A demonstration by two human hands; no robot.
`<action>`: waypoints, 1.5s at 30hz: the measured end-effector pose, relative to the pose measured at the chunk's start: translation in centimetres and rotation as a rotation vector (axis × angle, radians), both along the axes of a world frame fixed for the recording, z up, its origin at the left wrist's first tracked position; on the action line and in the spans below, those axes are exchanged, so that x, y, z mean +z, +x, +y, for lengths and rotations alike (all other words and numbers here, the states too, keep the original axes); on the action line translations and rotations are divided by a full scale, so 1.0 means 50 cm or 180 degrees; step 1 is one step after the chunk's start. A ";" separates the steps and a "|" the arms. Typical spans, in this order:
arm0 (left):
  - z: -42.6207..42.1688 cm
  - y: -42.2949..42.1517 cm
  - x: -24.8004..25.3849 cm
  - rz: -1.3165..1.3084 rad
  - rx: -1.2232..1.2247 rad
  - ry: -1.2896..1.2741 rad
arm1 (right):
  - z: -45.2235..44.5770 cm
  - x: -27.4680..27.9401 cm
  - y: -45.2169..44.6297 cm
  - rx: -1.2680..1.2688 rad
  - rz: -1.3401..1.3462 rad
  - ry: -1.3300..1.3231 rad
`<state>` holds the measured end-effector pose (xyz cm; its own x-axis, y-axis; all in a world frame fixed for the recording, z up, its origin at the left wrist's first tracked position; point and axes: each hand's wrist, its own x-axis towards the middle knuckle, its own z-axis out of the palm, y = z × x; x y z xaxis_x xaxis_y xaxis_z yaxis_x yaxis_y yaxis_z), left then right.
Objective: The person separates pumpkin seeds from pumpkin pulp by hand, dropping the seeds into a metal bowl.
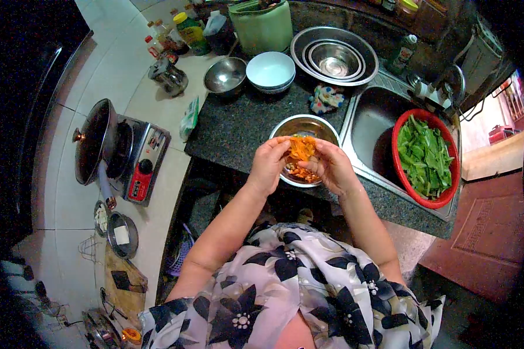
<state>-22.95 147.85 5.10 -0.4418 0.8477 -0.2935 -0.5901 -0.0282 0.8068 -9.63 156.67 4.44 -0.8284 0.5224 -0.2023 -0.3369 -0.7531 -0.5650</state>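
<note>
Above a steel bowl (279, 129), my left hand (271, 160) and my right hand (335, 166) both grip a clump of orange stringy pulp (302, 148), which looks like the inside of a pumpkin. The fingers of each hand are curled in on its sides, and the thumbs are close together. More orange bits (303, 173) lie in the bowl below. My hands hide part of the bowl's rim and contents.
Right of the bowl is a sink (370, 113) with a red basin (399, 168) of green leaves. Behind are nested steel basins (300, 49), white bowls (271, 70) and a patterned cloth (326, 99). A gas stove (148, 157) with a wok (93, 142) stands left.
</note>
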 end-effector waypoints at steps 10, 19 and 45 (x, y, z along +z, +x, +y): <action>0.001 0.013 0.010 0.0914 -0.0208 -0.0344 | 0.000 0.005 0.011 -0.0048 0.0040 -0.0163; 0.011 0.017 -0.001 0.1100 0.0099 0.0034 | 0.010 -0.009 0.011 0.0001 0.0028 -0.0032; 0.005 0.014 -0.023 0.3183 0.0031 -0.0346 | 0.006 -0.018 -0.011 -0.0383 -0.0624 0.0404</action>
